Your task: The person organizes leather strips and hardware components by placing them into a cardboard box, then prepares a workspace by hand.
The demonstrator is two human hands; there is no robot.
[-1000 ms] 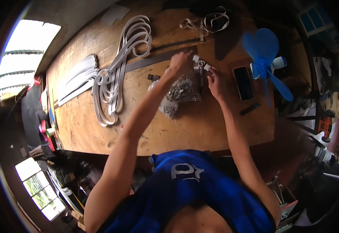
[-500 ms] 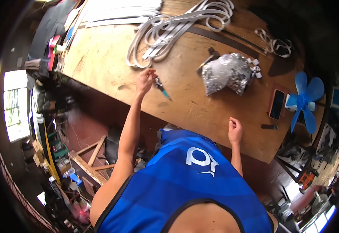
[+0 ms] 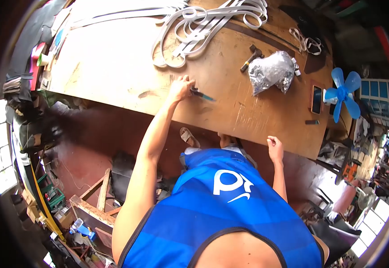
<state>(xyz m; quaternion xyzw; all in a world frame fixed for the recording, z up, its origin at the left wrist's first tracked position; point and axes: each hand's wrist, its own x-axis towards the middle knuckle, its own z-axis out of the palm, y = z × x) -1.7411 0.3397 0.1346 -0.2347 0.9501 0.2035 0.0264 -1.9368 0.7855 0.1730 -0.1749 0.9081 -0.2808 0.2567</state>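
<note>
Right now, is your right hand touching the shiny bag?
Apart. The head view shows wooden tabletop between the right hand and the shiny bag.

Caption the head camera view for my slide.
Left hand at a teal-ended tool on a wooden table, with looped white strips, a shiny plastic bag and a blue-bladed fan.

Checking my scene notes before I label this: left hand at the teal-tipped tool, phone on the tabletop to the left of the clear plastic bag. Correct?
Not quite: the phone is to the right of the clear plastic bag, per the head view. The left hand is at the teal-tipped tool, as you say.
</note>
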